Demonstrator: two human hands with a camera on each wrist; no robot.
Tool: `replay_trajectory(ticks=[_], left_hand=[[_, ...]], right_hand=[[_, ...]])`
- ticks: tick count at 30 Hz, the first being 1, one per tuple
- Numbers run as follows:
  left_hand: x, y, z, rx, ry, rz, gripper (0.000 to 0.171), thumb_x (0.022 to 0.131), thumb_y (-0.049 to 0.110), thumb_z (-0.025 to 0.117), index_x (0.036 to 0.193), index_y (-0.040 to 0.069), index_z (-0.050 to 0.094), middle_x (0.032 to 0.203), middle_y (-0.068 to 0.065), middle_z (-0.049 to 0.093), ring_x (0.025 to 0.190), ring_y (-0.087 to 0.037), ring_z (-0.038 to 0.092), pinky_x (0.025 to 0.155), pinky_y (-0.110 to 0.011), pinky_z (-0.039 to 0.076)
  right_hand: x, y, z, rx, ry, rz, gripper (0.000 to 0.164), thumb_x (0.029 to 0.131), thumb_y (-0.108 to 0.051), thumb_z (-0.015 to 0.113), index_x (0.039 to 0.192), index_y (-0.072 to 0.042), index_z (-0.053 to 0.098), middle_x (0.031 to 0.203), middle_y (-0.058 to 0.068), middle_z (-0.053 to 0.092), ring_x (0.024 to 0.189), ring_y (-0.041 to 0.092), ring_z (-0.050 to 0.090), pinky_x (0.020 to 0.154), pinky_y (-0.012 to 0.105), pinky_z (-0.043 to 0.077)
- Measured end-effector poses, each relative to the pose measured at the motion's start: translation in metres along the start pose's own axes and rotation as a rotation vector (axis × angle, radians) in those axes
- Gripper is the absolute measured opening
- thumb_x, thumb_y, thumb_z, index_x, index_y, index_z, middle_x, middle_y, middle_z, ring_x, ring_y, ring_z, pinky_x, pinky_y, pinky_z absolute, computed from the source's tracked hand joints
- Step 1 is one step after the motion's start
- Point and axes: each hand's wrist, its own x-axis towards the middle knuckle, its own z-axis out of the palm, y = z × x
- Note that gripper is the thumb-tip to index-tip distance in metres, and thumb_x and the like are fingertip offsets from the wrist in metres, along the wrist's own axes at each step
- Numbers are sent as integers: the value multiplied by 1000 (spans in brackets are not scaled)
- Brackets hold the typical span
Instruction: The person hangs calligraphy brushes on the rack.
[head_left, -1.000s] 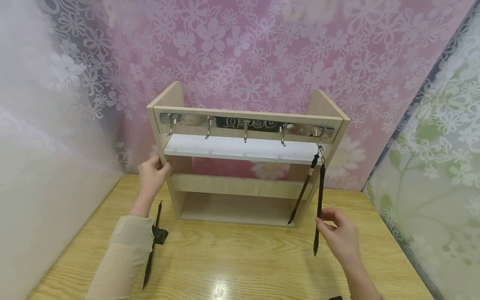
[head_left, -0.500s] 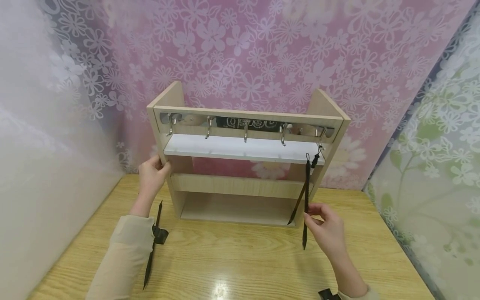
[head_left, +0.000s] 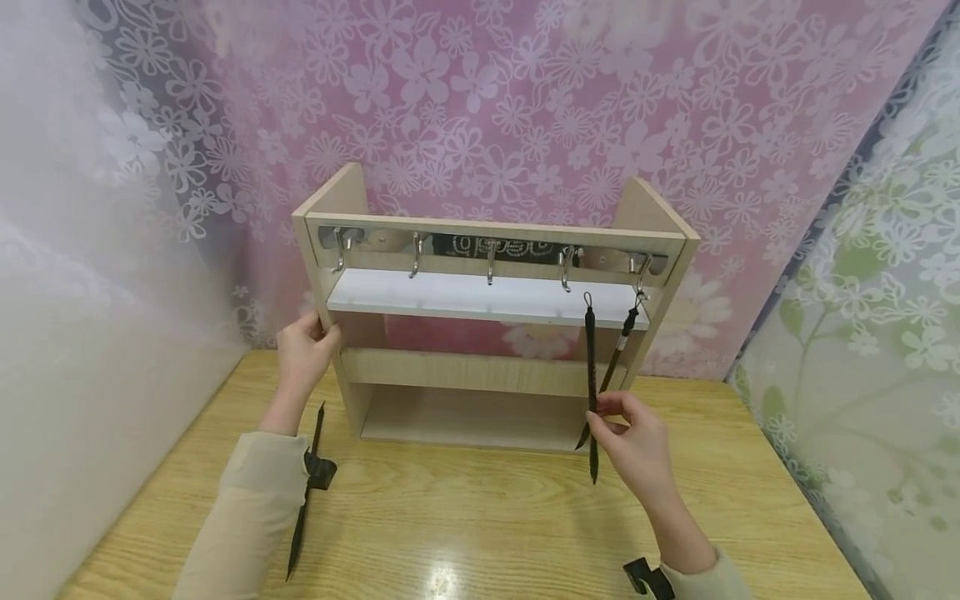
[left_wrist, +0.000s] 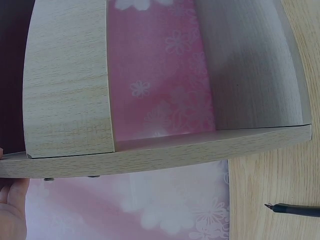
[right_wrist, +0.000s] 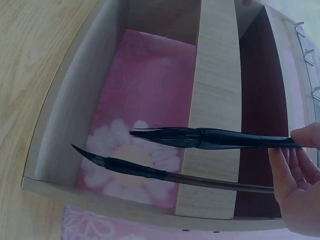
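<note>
One black brush (head_left: 591,354), tip down and nearly upright, pinched in the right hand (head_left: 633,442) | second brush (head_left: 621,343) hanging slantwise just beside it | bare hook (head_left: 564,275) above that hand, slightly left of the held brush's loop (head_left: 589,306) | left hand (head_left: 303,348), farther off, gripping the rack (head_left: 480,369) side

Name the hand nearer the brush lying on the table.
Left. The left hand grips the rack just beyond the far tip of the lying brush; the right hand is well off to its right, pinching another brush.
</note>
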Motion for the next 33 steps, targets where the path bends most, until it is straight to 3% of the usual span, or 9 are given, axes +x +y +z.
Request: replay_trajectory(ticks=[7, 20, 27, 30, 33], left_hand=[[0, -1, 0, -6, -3, -1, 12, 78, 2, 57, 85, -6, 63, 79, -19, 65, 61, -4, 54, 48, -10, 42], [-1, 1, 0, 0, 8, 12, 10, 78, 4, 58, 80, -5, 62, 75, -18, 65, 58, -3, 51, 46, -10, 40], [0, -1, 0, -5, 5, 12, 14, 78, 2, 57, 87, -6, 63, 79, -20, 65, 65, -18, 59, 48, -8, 41], [0, -1, 0, -16, -3, 9, 17, 79, 2, 56, 91, -6, 63, 82, -21, 65, 72, -23, 61, 50, -7, 42], [-1, -1, 0, -21, -6, 7, 16, 79, 3, 57, 90, -6, 63, 81, -20, 65, 70, -21, 61, 49, -8, 42]], right_hand=[[4, -3, 4, 18, -24, -15, 19, 72, 7, 66, 89, 1, 60, 81, 7, 61, 74, 7, 56, 61, 14, 49], [8, -11, 6, 6, -43, 11, 17, 74, 4, 67, 90, 1, 60, 81, 8, 61, 74, 12, 56, 62, 15, 49], [7, -39, 3, 5, -43, -3, 16, 73, 10, 64, 87, 7, 58, 78, 13, 60, 71, 12, 55, 59, 14, 47], [8, -29, 5, 17, -53, 4, 17, 74, 7, 65, 89, 5, 59, 79, 10, 61, 71, 9, 55, 59, 13, 47], [9, -15, 7, 30, -55, 14, 17, 75, 2, 67, 90, 1, 60, 81, 7, 61, 72, 9, 55, 60, 14, 48]])
